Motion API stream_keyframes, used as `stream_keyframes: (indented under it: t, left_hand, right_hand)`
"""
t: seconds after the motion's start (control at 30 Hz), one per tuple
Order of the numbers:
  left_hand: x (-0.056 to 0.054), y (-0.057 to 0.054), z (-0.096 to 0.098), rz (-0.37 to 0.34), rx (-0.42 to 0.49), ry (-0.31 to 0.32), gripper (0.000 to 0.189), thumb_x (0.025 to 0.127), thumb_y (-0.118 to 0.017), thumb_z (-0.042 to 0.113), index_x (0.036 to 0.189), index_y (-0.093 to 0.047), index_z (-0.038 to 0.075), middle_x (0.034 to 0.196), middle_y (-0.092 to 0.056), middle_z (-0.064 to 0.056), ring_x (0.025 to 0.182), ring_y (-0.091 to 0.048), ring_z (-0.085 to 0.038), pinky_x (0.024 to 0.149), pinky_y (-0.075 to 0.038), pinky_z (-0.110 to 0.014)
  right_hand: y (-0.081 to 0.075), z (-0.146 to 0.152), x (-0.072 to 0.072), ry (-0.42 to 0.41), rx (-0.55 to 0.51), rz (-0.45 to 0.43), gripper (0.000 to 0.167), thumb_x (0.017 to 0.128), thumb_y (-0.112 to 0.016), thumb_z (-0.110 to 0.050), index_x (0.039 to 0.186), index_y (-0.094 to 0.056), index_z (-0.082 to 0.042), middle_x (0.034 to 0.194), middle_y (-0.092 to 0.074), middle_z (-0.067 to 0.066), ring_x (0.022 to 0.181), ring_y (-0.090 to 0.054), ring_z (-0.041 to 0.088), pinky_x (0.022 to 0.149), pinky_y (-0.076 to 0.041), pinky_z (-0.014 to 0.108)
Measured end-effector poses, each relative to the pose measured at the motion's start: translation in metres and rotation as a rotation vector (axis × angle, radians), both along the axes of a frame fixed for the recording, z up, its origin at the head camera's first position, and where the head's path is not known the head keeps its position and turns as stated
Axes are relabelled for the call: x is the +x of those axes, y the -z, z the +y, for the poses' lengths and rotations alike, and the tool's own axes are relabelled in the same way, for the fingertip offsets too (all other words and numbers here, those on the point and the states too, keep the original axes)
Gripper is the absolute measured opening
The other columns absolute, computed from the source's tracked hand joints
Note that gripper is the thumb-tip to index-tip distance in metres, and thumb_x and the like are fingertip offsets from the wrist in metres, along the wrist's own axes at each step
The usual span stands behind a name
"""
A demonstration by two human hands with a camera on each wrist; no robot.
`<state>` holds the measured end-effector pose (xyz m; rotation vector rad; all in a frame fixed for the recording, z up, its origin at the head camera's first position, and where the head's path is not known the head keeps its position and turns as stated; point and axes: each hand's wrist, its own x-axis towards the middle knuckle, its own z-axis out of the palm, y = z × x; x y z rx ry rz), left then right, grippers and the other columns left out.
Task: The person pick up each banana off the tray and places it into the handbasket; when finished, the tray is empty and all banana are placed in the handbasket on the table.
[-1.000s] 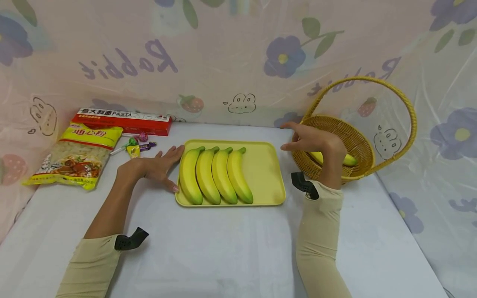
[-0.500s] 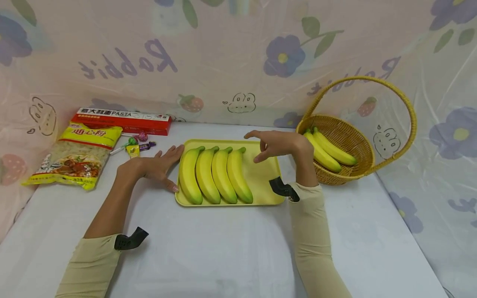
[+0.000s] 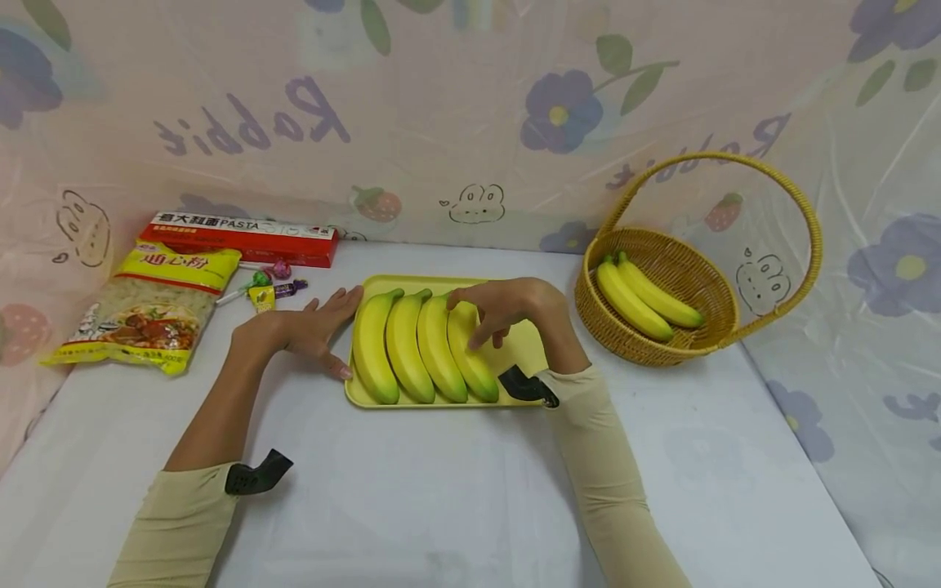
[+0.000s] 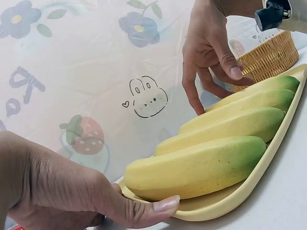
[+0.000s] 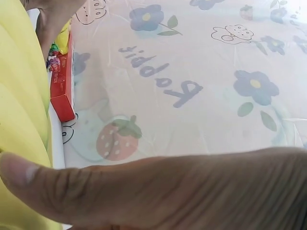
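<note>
Several yellow bananas with green tips, such as the leftmost banana [image 3: 375, 351], lie side by side on a pale yellow tray [image 3: 456, 406]. At the tray's left edge is my left hand [image 3: 312, 331], its fingers spread; in the left wrist view its thumb [image 4: 165, 204] touches the rim. Over the rightmost banana [image 3: 481, 380] reaches my right hand [image 3: 507, 306], thumb and fingers apart around its upper part. The right wrist view shows that thumb [image 5: 21, 172] against yellow banana skin; whether the other fingertips touch it is hidden.
A wicker basket [image 3: 613, 339] with a tall handle holds two bananas [image 3: 634, 300] at the right. On the left are a noodle bag [image 3: 158, 306], a red pasta box [image 3: 243, 241], lollipops [image 3: 260, 279] and small wrapped candies [image 3: 290, 287]. A patterned curtain stands behind.
My right hand has moved left from the basket, across the tray, to the rightmost banana. Both bananas in the basket have come into sight. My left hand has stayed in place.
</note>
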<state>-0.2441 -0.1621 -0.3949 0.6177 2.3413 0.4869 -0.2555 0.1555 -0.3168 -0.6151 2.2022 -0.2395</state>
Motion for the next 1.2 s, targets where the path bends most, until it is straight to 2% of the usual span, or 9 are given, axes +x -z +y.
stream_keyframes:
  t: [0.13, 0.3, 0.37, 0.5, 0.63, 0.77, 0.93, 1.07, 1.2]
  left_hand:
    - [0.0, 0.0, -0.001, 0.004, -0.005, -0.002, 0.145, 0.074, -0.09, 0.051, 0.166, 0.011, 0.002, 0.175, 0.011, -0.024, 0.162, 0.012, -0.048, 0.129, 0.004, -0.071]
    - [-0.003, 0.004, 0.0, 0.013, -0.018, -0.004, 0.146, 0.074, -0.09, 0.054, 0.166, 0.011, 0.004, 0.176, 0.011, -0.023, 0.163, 0.011, -0.047, 0.129, 0.003, -0.07]
    - [-0.003, 0.004, 0.0, 0.014, -0.017, -0.003, 0.146, 0.074, -0.09, 0.054, 0.166, 0.011, 0.003, 0.176, 0.011, -0.023, 0.163, 0.011, -0.047, 0.13, 0.003, -0.07]
    - [-0.003, 0.004, 0.001, 0.022, -0.011, 0.002, 0.147, 0.073, -0.091, 0.052, 0.166, 0.012, 0.003, 0.175, 0.011, -0.024, 0.162, 0.011, -0.047, 0.13, 0.002, -0.07]
    - [-0.002, 0.002, 0.001, 0.023, -0.013, 0.009, 0.147, 0.073, -0.091, 0.052, 0.166, 0.011, 0.002, 0.175, 0.01, -0.024, 0.162, 0.01, -0.048, 0.13, 0.002, -0.07]
    - [-0.001, 0.002, 0.002, 0.017, -0.017, 0.006, 0.146, 0.074, -0.091, 0.052, 0.166, 0.011, 0.002, 0.175, 0.01, -0.024, 0.162, 0.01, -0.047, 0.13, 0.002, -0.069]
    - [-0.001, 0.001, 0.001, 0.01, -0.016, 0.0, 0.146, 0.074, -0.091, 0.051, 0.166, 0.011, 0.002, 0.175, 0.011, -0.024, 0.162, 0.011, -0.048, 0.129, 0.002, -0.07]
    - [-0.001, 0.001, 0.001, 0.007, -0.021, -0.006, 0.146, 0.074, -0.09, 0.052, 0.166, 0.012, 0.003, 0.175, 0.011, -0.023, 0.162, 0.011, -0.047, 0.13, 0.002, -0.07]
    - [-0.001, 0.002, 0.001, 0.011, -0.023, -0.004, 0.145, 0.074, -0.09, 0.052, 0.166, 0.011, 0.003, 0.176, 0.011, -0.023, 0.163, 0.011, -0.047, 0.13, 0.002, -0.07]
  right_hand:
    - [0.001, -0.006, 0.002, 0.025, 0.052, 0.012, 0.066, 0.098, -0.076, -0.028, 0.154, -0.041, -0.021, 0.134, -0.063, 0.01, 0.092, -0.079, 0.03, 0.096, -0.061, 0.042]
    - [0.002, -0.008, 0.003, 0.07, 0.098, 0.004, 0.057, 0.098, -0.075, -0.028, 0.146, -0.045, -0.02, 0.098, -0.065, 0.008, 0.08, -0.074, 0.026, 0.09, -0.061, 0.04]
    - [0.003, -0.008, 0.002, 0.089, 0.11, -0.005, 0.057, 0.098, -0.075, -0.028, 0.146, -0.046, -0.02, 0.095, -0.061, 0.006, 0.076, -0.072, 0.026, 0.086, -0.062, 0.04]
    - [0.006, -0.007, 0.0, 0.116, 0.126, -0.019, 0.06, 0.095, -0.078, -0.029, 0.148, -0.05, -0.026, 0.123, -0.058, 0.008, 0.075, -0.074, 0.024, 0.085, -0.065, 0.039]
    - [0.007, -0.007, -0.001, 0.115, 0.137, -0.037, 0.058, 0.095, -0.079, -0.028, 0.147, -0.053, -0.027, 0.146, -0.051, 0.01, 0.087, -0.077, 0.027, 0.093, -0.065, 0.042]
    - [0.006, -0.005, 0.0, 0.082, 0.137, -0.032, 0.053, 0.095, -0.077, -0.024, 0.144, -0.056, -0.025, 0.147, -0.052, 0.009, 0.09, -0.075, 0.025, 0.097, -0.063, 0.043]
    - [0.0, 0.004, -0.001, 0.024, 0.079, -0.007, 0.05, 0.094, -0.075, -0.019, 0.14, -0.057, -0.021, 0.147, -0.048, 0.008, 0.085, -0.07, 0.024, 0.089, -0.063, 0.039]
    - [-0.007, 0.012, -0.002, -0.024, 0.055, 0.073, 0.048, 0.095, -0.077, -0.025, 0.138, -0.057, -0.022, 0.138, -0.055, 0.008, 0.09, -0.066, 0.026, 0.085, -0.055, 0.035]
    - [-0.015, 0.023, 0.001, -0.067, 0.027, 0.163, 0.046, 0.096, -0.077, -0.029, 0.136, -0.055, -0.021, 0.123, -0.057, 0.008, 0.098, -0.054, 0.024, 0.086, -0.045, 0.037]
